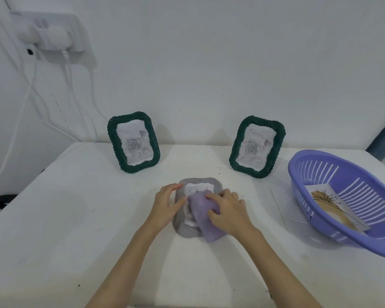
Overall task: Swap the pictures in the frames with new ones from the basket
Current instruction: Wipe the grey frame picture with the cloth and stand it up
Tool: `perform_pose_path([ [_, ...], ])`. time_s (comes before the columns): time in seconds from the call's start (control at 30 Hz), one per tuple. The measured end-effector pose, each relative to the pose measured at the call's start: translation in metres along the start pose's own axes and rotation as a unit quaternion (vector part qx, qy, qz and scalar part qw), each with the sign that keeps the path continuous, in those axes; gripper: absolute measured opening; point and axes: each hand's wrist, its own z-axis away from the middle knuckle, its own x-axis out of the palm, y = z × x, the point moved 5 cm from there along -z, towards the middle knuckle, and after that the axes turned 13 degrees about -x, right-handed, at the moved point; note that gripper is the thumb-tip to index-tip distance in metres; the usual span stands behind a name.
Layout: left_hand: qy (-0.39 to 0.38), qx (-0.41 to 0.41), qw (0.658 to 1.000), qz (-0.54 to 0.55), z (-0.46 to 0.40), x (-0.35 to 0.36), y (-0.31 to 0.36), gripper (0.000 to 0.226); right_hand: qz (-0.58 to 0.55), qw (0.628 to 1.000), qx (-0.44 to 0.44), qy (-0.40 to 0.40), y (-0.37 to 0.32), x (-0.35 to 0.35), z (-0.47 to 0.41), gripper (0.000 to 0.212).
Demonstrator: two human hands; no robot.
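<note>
Grey frame (182, 227) lies flat between both hands (167, 205), touching them.

A plain domestic-looking room, set up as a simple work corner; a table (53, 218) under a white cloth stands against a bare white wall (209, 52); a wall socket (53, 34) carries plugs with white cables (31, 90) trailing down; a household purple plastic basket (342, 203) sits at the right.
</note>
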Motion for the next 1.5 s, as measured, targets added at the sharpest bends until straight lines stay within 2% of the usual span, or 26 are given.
perform_pose_path([
  [0.03, -0.008, 0.008, 0.999, -0.044, -0.001, 0.001, -0.004, 0.054, 0.031, 0.999, 0.004, 0.039, -0.002, -0.002, 0.0, 0.047],
  [0.1, -0.056, -0.001, 0.986, -0.154, -0.001, 0.006, -0.015, 0.092, 0.075, 0.993, -0.001, 0.086, -0.01, 0.0, 0.001, 0.048],
  [0.17, -0.108, -0.006, 0.962, -0.252, 0.0, 0.013, -0.024, 0.125, 0.112, 0.991, -0.025, 0.074, -0.02, 0.01, 0.002, 0.049],
  [0.23, -0.137, 0.002, 0.946, -0.293, 0.0, 0.019, -0.03, 0.136, 0.139, 0.989, -0.029, 0.05, -0.022, 0.018, 0.001, 0.05],
  [0.37, -0.131, 0.017, 0.939, -0.319, -0.002, 0.021, -0.033, 0.137, 0.202, 0.974, 0.023, 0.102, -0.02, 0.004, 0.002, 0.044],
  [0.6, -0.117, 0.034, 0.945, -0.303, -0.001, 0.02, -0.032, 0.139, 0.214, 0.969, 0.025, 0.119, -0.015, 0.004, -0.028, 0.028],
  [0.7, -0.109, 0.041, 0.949, -0.293, -0.001, 0.019, -0.031, 0.138, 0.139, 0.985, 0.025, 0.098, -0.008, 0.018, -0.053, 0.033],
  [0.83, -0.092, 0.055, 0.948, -0.3, 0.0, 0.022, -0.031, 0.14, 0.031, 0.989, -0.043, 0.135, -0.013, 0.024, -0.065, 0.038],
  [0.97, -0.06, 0.067, 0.949, -0.304, 0.0, 0.022, -0.031, 0.136, 0.008, 0.988, -0.127, 0.09, -0.03, 0.028, -0.051, 0.034],
  [1.2, -0.043, 0.049, 0.95, -0.307, 0.0, 0.02, -0.034, 0.138, 0.011, 0.984, -0.178, 0.022, -0.033, 0.019, -0.007, 0.03],
  [1.33, -0.046, 0.055, 0.945, -0.318, 0.001, 0.02, -0.033, 0.14, 0.043, 0.987, -0.153, 0.001, -0.017, 0.011, 0.007, 0.029],
  [1.5, -0.055, 0.057, 0.945, -0.318, -0.001, 0.018, -0.034, 0.139, 0.04, 0.996, -0.082, 0.021, 0.011, 0.002, -0.003, 0.033],
])
